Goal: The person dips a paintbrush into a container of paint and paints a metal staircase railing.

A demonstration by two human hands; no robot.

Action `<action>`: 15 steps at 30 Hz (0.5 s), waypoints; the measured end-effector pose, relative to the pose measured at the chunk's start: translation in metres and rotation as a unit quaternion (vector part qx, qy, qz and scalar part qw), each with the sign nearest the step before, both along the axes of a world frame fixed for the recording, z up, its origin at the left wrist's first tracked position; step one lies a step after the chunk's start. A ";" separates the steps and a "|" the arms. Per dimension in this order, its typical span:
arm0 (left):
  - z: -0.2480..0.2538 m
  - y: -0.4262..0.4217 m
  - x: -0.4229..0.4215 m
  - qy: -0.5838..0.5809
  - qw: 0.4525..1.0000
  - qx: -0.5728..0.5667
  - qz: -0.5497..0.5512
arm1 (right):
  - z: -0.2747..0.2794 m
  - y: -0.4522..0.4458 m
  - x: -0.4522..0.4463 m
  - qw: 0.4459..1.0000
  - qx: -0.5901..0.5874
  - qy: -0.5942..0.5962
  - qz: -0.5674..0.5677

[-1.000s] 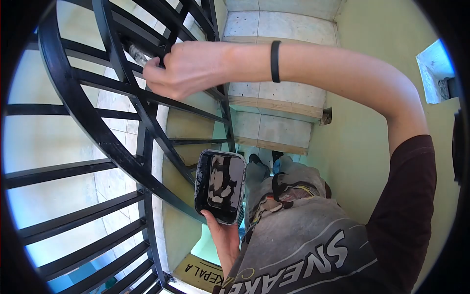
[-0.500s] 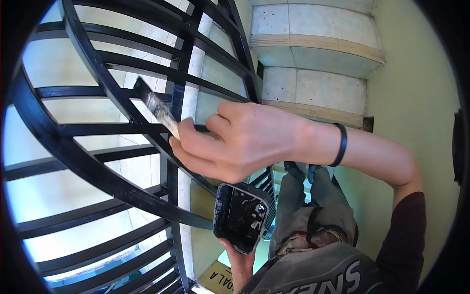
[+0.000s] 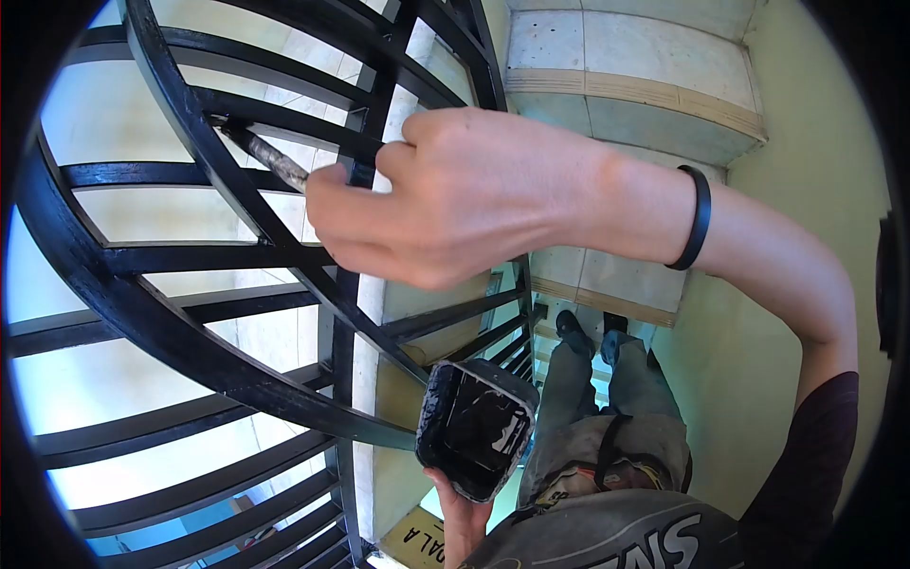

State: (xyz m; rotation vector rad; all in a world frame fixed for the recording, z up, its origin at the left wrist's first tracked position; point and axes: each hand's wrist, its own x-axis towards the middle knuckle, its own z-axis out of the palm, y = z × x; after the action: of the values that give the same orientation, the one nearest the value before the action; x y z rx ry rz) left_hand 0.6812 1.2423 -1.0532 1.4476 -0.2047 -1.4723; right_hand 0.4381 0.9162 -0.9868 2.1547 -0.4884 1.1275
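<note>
My right hand [image 3: 427, 209] is closed around the handle of a paintbrush [image 3: 275, 163], its back turned up to me. The brush's dark bristles reach the black metal railing [image 3: 275, 119], at a bar near the upper left. Lower down, my left hand [image 3: 460, 507] grips a black rectangular paint container [image 3: 474, 431] from below. Black paint coats its inside, with a few pale glints on the surface. The container is tilted and stands close to the railing's lower curved rail. The right fingertips are partly hidden behind the hand.
Tiled stairs [image 3: 654, 104] rise at the upper right, beside a pale green wall [image 3: 806, 190]. Curved railing bars fill the left side, with bright floor seen through them. A yellow sign with black letters [image 3: 417, 541] lies low, near my left wrist.
My right hand has moved up, and the brush tip has shifted up and left onto a higher bar. The container in my left hand has moved slightly right and down.
</note>
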 end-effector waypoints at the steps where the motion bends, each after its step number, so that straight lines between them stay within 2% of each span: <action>1: 0.000 0.002 0.000 0.001 1.000 0.000 -0.002 | 0.002 -0.002 0.001 1.000 -0.005 -0.005 0.001; 5: 0.000 0.008 0.000 0.002 1.000 0.008 0.006 | 0.003 0.002 -0.001 0.999 -0.018 -0.033 -0.014; 10: 0.000 0.012 0.002 -0.003 1.000 -0.001 0.000 | -0.008 0.024 0.004 0.998 0.022 -0.046 0.032; 15: -0.001 0.011 0.001 -0.004 1.000 -0.001 0.004 | -0.010 0.012 0.013 0.998 -0.004 -0.057 -0.020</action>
State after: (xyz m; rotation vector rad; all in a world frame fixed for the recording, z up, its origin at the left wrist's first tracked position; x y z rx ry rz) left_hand 0.6825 1.2537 -1.0544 1.4505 -0.2044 -1.4600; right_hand 0.4513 0.9277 -0.9964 2.0730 -0.5739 1.2336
